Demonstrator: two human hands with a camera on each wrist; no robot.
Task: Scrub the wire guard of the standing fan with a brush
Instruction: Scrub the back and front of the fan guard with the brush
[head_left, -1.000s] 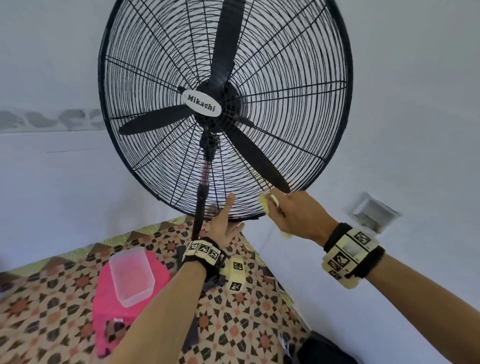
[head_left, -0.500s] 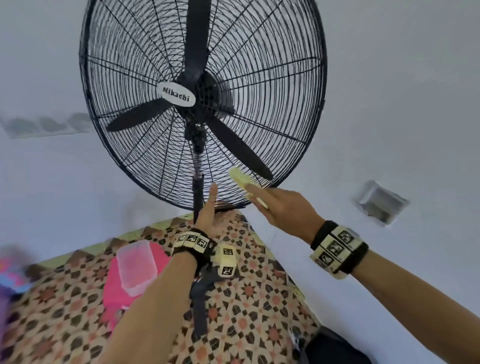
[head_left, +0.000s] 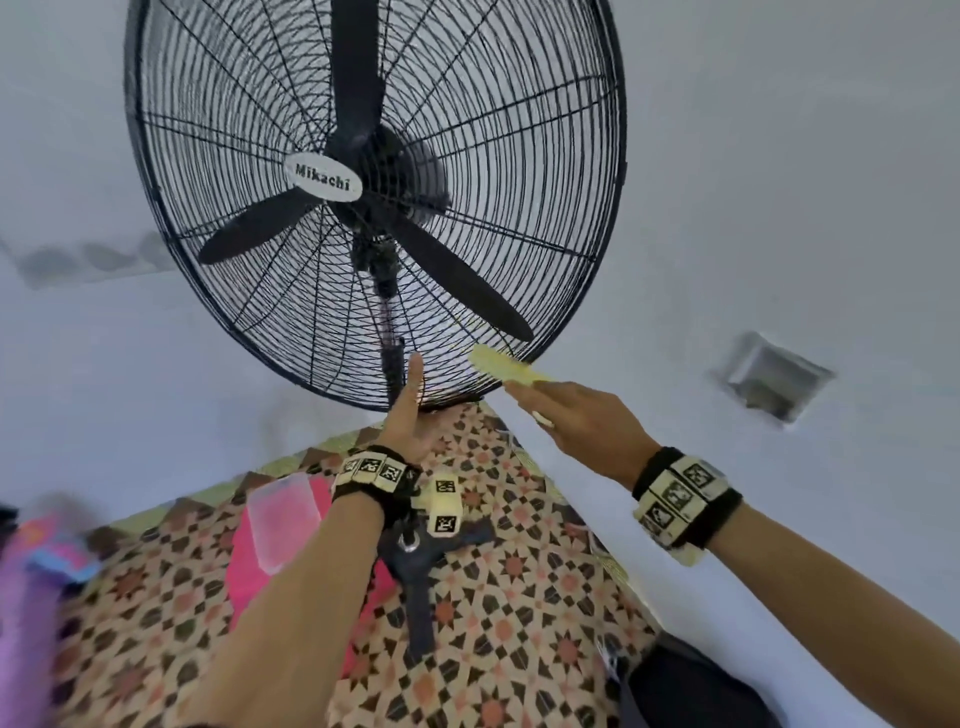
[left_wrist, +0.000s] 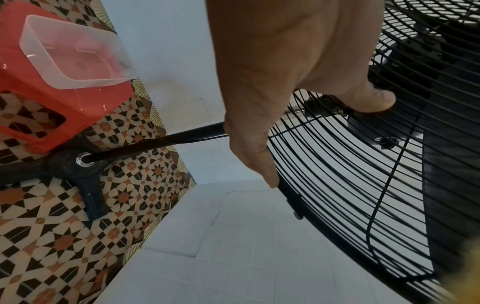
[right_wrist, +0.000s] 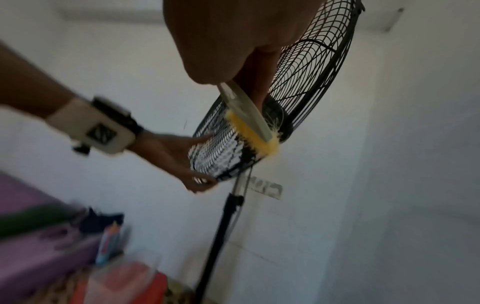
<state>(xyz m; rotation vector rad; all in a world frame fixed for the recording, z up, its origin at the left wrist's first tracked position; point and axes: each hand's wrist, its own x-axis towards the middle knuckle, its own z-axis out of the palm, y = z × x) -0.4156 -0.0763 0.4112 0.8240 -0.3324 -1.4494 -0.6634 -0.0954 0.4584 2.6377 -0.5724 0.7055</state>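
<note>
Wire guard (head_left: 519, 156) is steadied at its lower rim by the left hand (head_left: 410, 415), thumb and fingers clasping it, so the right hand (head_left: 576, 421), gripping the brush (head_left: 501, 366), can scrub without swaying the fan.

I see a guard (head_left: 519, 156) of thin black-coated metal wire, a glossy black pole (left_wrist: 192, 133), a clear smooth plastic tub (left_wrist: 75, 53), and a brush (right_wrist: 249, 123) with yellow bristles.

one fan (head_left: 374, 197), one brush (head_left: 501, 366), two hands, one stool (left_wrist: 52, 98), one tub (left_wrist: 75, 55).
</note>
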